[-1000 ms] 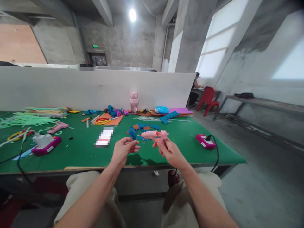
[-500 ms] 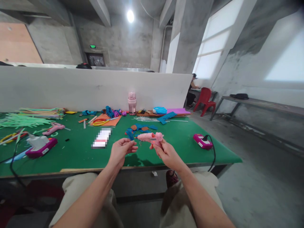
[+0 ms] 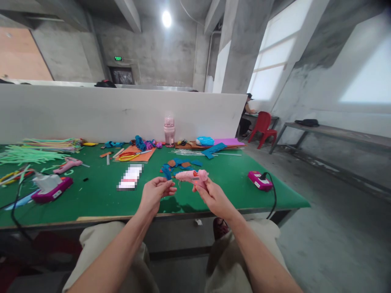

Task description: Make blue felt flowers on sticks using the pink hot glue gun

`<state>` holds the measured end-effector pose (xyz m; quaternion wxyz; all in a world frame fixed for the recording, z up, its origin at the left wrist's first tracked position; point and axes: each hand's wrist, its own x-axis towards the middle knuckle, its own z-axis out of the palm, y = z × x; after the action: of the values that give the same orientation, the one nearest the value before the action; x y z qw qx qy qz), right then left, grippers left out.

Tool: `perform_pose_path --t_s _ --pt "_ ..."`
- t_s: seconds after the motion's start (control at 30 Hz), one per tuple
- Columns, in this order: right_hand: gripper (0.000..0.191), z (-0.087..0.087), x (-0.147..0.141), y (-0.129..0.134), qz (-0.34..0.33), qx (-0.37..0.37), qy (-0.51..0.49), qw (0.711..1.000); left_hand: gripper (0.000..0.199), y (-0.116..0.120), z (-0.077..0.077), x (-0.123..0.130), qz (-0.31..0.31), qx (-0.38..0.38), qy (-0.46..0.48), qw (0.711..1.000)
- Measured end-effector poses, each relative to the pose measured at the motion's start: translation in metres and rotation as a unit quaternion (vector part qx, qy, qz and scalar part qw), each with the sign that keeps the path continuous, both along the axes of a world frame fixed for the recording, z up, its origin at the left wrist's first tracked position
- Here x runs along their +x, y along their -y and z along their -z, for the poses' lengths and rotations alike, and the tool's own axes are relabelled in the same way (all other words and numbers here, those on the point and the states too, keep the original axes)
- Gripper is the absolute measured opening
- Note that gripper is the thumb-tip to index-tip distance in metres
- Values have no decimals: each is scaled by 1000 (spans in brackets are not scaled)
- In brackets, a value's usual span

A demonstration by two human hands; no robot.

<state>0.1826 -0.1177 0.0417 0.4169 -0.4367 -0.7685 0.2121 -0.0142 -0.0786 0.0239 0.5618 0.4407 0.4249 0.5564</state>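
Observation:
A pink glue gun [image 3: 192,176] is gripped in my right hand [image 3: 211,195], its nozzle pointing left. My left hand [image 3: 155,193] pinches a small blue piece [image 3: 166,172] between thumb and fingers. The nozzle tip is at or very near that piece; whether they touch is too small to tell. Just behind the hands, blue and brown cut pieces [image 3: 185,165] lie on the green table [image 3: 104,207].
At the left are a second pink glue gun [image 3: 69,164], a magenta power block [image 3: 53,190] and green strips [image 3: 30,155]. Another power block [image 3: 260,180] sits right. Scissors [image 3: 130,156], a pink bottle [image 3: 169,131] and blue sheet pieces [image 3: 214,150] lie behind.
The camera view has shifted very slightly. Both hands keep their holds, and the glue gun stays beside the blue piece.

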Motion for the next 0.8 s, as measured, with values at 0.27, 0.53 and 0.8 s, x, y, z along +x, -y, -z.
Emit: perform_pose_path --t_s 0.27,0.53,0.8 --pt "22 -1 -1 1 6 15 13 1000 27 0 0 0 -1 -3 0 1000" --pt "21 -1 -1 0 11 27 12 1000 28 0 0 1 3 1 5 1000" --pt "21 -1 -2 1 6 31 8 999 27 1 -1 1 1 1 -2 1000"
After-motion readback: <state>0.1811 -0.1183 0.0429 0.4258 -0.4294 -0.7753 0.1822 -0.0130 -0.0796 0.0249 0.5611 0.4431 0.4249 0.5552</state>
